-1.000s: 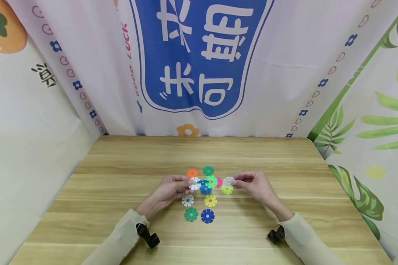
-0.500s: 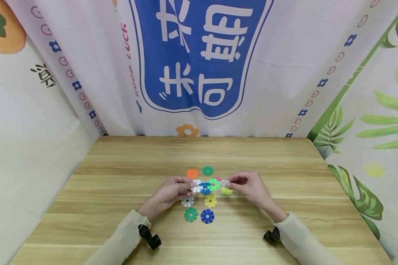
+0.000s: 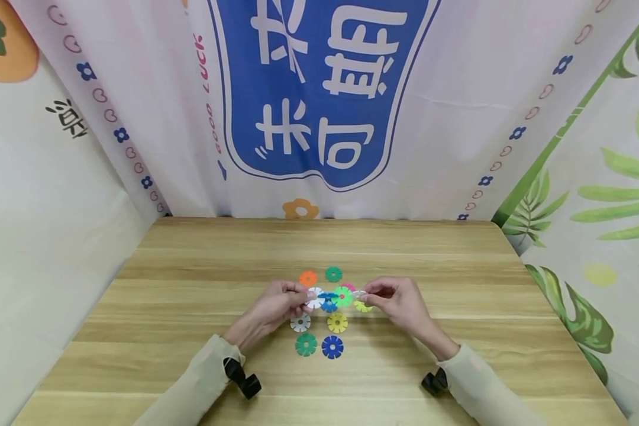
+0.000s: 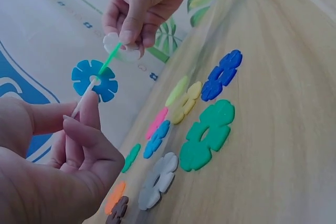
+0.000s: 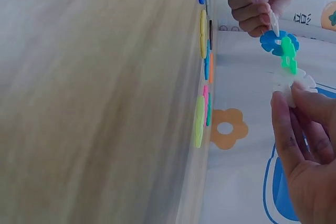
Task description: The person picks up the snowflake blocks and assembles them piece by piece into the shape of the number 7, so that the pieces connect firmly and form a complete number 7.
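Observation:
My left hand [image 3: 277, 305] pinches a white notched plastic disc [image 3: 316, 297] by its edge, above the table. A blue notched disc [image 4: 83, 81] is slotted crosswise into it, and a light green disc [image 3: 343, 297] joins the blue one's other side. From the right, my right hand [image 3: 402, 299] pinches a second white disc [image 5: 306, 79] between thumb and fingers. That disc meets the free edge of the light green disc; whether their slots are engaged I cannot tell. Fingers cover part of both white discs.
Below the hands, loose discs lie flat on the wooden table [image 3: 191, 331]: yellow [image 3: 338, 323], dark blue [image 3: 332, 347], green [image 3: 306, 344], greyish white [image 3: 300, 322], orange [image 3: 307, 277] and several others. A printed curtain [image 3: 458, 118] hangs behind the table's far edge.
My right hand has moved left, bringing its white disc from apart to against the light green disc and tilting it more edge-on. The left hand's joined discs shifted slightly right and down.

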{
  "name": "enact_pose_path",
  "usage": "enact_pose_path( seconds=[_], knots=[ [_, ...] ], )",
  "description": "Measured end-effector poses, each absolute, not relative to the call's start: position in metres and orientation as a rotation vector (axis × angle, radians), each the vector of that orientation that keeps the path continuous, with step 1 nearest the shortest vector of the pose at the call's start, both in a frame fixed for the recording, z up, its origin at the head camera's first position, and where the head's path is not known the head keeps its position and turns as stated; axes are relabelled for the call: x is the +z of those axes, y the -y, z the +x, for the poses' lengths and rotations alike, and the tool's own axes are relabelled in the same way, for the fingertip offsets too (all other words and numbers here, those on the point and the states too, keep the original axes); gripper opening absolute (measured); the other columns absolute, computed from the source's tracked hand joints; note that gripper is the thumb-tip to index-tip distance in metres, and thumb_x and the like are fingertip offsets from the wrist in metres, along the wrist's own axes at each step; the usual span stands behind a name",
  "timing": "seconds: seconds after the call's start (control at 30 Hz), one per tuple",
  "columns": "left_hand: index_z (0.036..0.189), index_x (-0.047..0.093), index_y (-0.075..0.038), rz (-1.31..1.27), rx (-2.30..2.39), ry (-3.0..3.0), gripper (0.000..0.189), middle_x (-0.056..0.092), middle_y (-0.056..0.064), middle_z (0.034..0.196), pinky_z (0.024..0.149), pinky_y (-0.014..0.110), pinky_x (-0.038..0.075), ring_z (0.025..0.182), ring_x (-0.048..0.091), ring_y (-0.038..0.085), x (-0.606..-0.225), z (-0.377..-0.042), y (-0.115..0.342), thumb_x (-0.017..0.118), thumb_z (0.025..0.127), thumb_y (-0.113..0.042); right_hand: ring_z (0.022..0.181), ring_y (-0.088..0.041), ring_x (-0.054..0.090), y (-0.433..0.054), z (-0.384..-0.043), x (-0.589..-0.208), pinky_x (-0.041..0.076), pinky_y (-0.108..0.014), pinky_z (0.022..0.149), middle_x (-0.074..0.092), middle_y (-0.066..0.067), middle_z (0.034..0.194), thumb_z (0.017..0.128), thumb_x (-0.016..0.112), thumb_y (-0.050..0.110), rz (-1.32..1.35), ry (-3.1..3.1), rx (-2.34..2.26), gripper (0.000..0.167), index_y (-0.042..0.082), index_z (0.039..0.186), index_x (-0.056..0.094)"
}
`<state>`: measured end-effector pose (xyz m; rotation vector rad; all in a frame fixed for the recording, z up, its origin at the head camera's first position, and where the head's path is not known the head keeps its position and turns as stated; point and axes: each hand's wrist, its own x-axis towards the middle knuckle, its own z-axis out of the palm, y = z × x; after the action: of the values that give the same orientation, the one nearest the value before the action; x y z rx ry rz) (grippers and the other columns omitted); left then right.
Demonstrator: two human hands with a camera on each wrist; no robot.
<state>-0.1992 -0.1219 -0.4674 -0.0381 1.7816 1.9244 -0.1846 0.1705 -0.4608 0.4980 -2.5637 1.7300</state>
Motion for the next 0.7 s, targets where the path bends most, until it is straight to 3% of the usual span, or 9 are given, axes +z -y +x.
enact_pose_path(
  seconds=[0.13,0.4,0.7],
  knots=[
    [0.091,0.066,-0.005,-0.041,1.942,-1.78,0.007,0.068,0.003,0.088,0.063,0.018,0.052,0.071,0.066,0.012,-0.466,-0.199,0.121,0.066,0.098,-0.001,0.079,-0.037,0.077,-0.167,-0.184,-0.461,0.067,-0.046,0.067,0.08,-0.013,0.089,0.087,0.084,0.007,0.501,2.571,1.727,0.009,0.006,0.095,0.081],
    [0.097,0.066,0.0,-0.026,1.933,-1.8,0.001,0.068,0.004,0.09,0.067,0.02,0.054,0.074,0.067,0.014,-0.463,-0.199,0.125,0.066,0.097,-0.001,0.079,-0.041,0.077,-0.161,-0.18,-0.462,0.066,-0.048,0.068,0.08,-0.015,0.088,0.087,0.082,0.003,0.501,2.569,1.76,0.01,0.004,0.097,0.08],
    [0.094,0.067,-0.004,-0.103,1.957,-1.782,0.004,0.067,0.005,0.09,0.067,0.019,0.052,0.075,0.065,0.013,-0.467,-0.203,0.119,0.069,0.098,-0.004,0.076,-0.038,0.076,-0.164,-0.182,-0.452,0.066,-0.039,0.064,0.08,-0.009,0.086,0.087,0.083,0.005,0.549,2.615,1.604,0.009,0.007,0.094,0.08]
  ],
)
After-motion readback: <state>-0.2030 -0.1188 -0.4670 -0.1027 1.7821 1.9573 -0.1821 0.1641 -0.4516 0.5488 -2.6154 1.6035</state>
